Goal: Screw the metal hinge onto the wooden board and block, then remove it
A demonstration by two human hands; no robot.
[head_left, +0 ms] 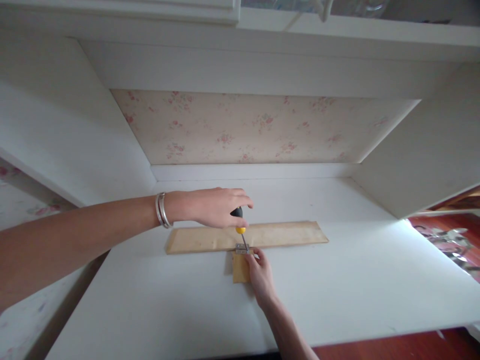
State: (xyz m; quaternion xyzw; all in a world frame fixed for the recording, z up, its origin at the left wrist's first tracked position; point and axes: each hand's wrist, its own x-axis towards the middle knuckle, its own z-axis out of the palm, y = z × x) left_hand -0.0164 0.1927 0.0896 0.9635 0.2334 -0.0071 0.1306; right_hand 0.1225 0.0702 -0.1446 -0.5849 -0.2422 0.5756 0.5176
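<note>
My left hand point(221, 207), with silver bangles at its wrist, is closed around the black and yellow handle of a screwdriver point(240, 230). The screwdriver stands nearly upright, its tip down on a small metal hinge point(242, 247). That hinge lies across the joint between a long, pale wooden board point(285, 234) and a small wooden block point(240, 270). From the right, my right hand point(261, 272) pinches the small block beside the hinge, near the screwdriver's tip. Any screw under the tip is too small to make out.
The boards lie on a white tabletop point(330, 290) with white side panels left and right. Behind is a wall with floral paper point(243, 130). A white shelf edge point(337, 37) hangs overhead. At the far right, shiny metal items point(446, 240) lie below the table on a reddish surface.
</note>
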